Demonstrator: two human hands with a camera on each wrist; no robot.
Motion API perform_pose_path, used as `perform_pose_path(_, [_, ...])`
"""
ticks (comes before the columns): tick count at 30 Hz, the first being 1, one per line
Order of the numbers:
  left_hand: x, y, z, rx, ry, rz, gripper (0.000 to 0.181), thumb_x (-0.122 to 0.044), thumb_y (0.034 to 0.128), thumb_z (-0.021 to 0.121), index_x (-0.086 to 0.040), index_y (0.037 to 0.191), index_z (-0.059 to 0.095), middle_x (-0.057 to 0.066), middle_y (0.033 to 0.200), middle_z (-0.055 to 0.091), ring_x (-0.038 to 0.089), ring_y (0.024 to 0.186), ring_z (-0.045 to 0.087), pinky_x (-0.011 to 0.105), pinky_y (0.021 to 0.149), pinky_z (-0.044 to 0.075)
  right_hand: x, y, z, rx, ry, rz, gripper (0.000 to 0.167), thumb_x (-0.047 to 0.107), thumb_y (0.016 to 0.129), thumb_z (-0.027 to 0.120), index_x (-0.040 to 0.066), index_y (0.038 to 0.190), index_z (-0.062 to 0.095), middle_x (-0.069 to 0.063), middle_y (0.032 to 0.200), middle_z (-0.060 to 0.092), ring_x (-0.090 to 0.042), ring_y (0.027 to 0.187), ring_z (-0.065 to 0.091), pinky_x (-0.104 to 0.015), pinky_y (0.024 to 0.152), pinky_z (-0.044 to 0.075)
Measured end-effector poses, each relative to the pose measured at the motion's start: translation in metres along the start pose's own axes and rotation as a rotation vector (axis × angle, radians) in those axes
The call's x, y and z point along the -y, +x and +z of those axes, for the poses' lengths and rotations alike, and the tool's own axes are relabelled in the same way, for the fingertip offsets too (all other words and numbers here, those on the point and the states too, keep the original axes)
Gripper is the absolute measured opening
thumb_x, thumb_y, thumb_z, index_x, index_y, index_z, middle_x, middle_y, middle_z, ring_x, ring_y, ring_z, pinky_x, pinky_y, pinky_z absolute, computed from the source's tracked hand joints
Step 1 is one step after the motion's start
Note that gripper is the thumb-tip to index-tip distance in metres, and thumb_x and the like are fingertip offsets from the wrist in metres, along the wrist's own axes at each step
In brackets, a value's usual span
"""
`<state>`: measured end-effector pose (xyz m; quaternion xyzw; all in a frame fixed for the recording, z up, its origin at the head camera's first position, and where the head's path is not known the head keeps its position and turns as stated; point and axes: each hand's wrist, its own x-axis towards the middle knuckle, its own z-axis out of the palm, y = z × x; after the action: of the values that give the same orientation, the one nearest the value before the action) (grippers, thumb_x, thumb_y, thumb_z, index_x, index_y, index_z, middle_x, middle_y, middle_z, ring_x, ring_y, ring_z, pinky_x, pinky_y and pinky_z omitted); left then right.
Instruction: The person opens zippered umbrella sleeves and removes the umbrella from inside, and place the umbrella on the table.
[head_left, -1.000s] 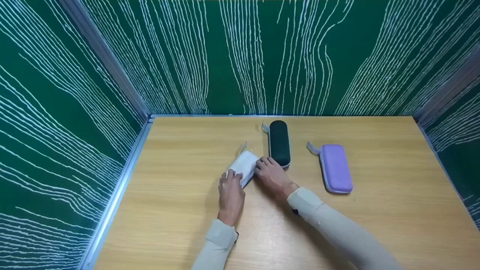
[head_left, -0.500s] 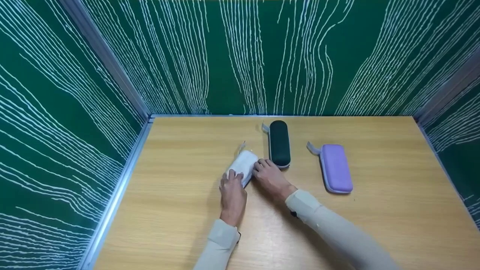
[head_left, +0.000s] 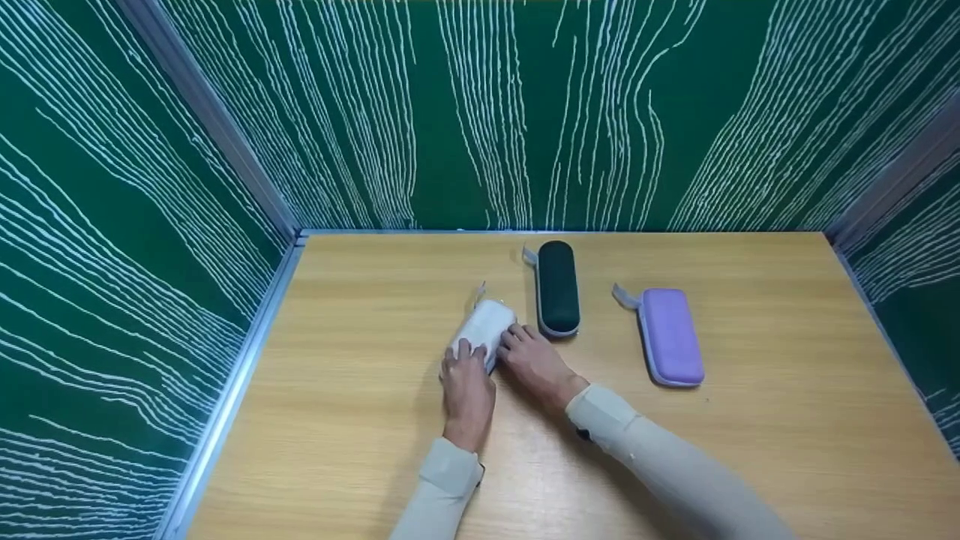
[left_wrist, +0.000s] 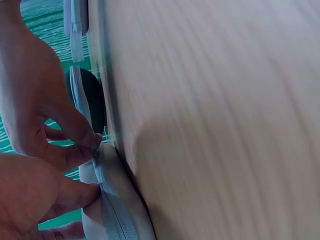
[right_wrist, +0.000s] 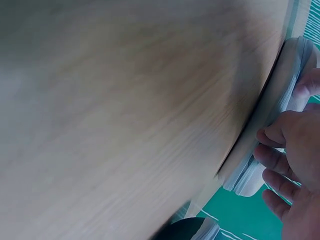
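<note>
A white zippered case [head_left: 484,326] lies slanted on the table at the middle of the head view. My left hand [head_left: 469,390] grips its near end, fingers over the top; the thumb [left_wrist: 82,194] presses beside the zipper [left_wrist: 117,215] in the left wrist view. Along the right-hand side, my right hand [head_left: 536,364] pinches the zipper pull between thumb and forefinger; the pull itself is mostly hidden by the fingertips [left_wrist: 89,137]. In the right wrist view, the right hand [right_wrist: 300,155] is at the zipper side of the case [right_wrist: 272,112].
Just beyond the right hand lies a dark green case [head_left: 559,289] with a grey strap. A purple case [head_left: 671,337] with a similar strap is farther right. Green walls [head_left: 465,112] with white lines surround the wooden table [head_left: 337,397] at the back and sides.
My right hand has slid a little toward me and left along the side of the white case. The left hand stays on the near end. Both other cases have not moved.
</note>
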<state>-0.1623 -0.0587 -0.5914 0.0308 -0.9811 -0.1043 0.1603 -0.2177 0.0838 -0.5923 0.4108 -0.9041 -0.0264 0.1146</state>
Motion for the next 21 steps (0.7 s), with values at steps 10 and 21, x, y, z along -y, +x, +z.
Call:
perform_pose_path(10, [0.014, 0.008, -0.011, 0.089, -0.087, 0.1, 0.032, -0.012, 0.087, 0.082, -0.012, 0.119, 0.081, 0.015, 0.123, 0.067, 0.036, 0.103, 0.067, 0.048, 0.082, 0.058, 0.001, -0.001, 0.0, 0.043, 0.048, 0.052, 0.035, 0.01, 0.102, 0.07, 0.011, 0.137, 0.071, -0.016, 0.143, 0.063, -0.037, 0.137, 0.056, -0.052, 0.112, 0.048])
perform_pose_path(21, [0.013, 0.008, -0.014, 0.1, -0.125, 0.072, 0.031, -0.012, 0.0903, 0.082, -0.013, 0.122, 0.08, 0.016, 0.127, 0.067, 0.036, 0.104, 0.068, 0.049, 0.08, 0.06, 0.001, -0.002, 0.001, 0.018, 0.064, 0.081, 0.035, 0.011, 0.102, 0.07, 0.009, 0.137, 0.07, -0.017, 0.141, 0.065, -0.036, 0.131, 0.059, -0.051, 0.109, 0.051])
